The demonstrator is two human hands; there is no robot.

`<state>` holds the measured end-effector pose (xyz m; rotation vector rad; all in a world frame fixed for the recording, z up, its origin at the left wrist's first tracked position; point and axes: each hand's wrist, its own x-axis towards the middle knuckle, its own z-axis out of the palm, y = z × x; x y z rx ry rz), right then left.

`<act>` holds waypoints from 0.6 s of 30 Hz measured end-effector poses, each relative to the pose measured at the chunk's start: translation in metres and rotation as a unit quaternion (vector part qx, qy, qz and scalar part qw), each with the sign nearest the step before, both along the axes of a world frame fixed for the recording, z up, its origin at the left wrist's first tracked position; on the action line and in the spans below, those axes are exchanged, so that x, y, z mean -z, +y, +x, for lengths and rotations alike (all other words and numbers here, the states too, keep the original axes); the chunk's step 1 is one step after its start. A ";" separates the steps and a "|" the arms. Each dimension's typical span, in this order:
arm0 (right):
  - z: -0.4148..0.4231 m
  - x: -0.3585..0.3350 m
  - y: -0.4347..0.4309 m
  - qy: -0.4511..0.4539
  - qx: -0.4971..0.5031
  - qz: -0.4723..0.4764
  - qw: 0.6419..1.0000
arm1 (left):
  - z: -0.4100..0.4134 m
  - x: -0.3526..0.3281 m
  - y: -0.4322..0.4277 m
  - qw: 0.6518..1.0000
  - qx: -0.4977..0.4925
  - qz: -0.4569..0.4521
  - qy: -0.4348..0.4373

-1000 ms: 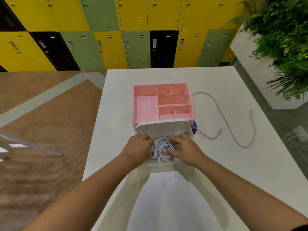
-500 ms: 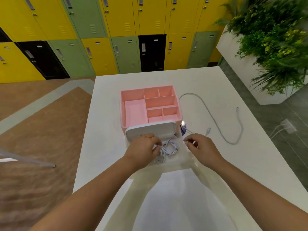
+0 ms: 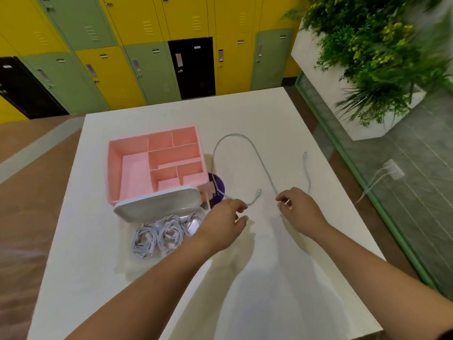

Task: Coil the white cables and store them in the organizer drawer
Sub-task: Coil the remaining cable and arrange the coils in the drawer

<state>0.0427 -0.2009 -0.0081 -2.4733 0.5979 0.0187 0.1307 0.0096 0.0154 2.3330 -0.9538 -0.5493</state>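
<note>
A pink organizer point(image 3: 132, 168) stands on the white table point(image 3: 269, 278). Its clear drawer point(image 3: 199, 212) is pulled out toward me under a white front lip and holds several coiled white cables point(image 3: 157, 236). A loose white cable point(image 3: 257, 153) lies in a wide loop to the right of the organizer, one plug end near the middle and the other end farther right. My left hand point(image 3: 224, 220) hovers just right of the drawer, fingers spread, close to the cable's near plug end and holding nothing. My right hand point(image 3: 300, 208) pinches the loose cable between thumb and forefinger.
A purple round object point(image 3: 218, 186) lies against the organizer's right side. The table's right edge runs near a glass partition with a green frame point(image 3: 367, 192). A planter with greenery point(image 3: 380, 57) stands beyond it. Lockers point(image 3: 147, 45) line the far wall.
Both hands have left the drawer and moved right to the loose cable. The coiled cables stay in the open drawer. My view has swung to the right.
</note>
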 end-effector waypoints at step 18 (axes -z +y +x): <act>0.001 0.030 -0.076 0.082 -0.189 -0.048 0.977 | -0.006 0.053 -0.087 0.935 -0.326 0.066 0.123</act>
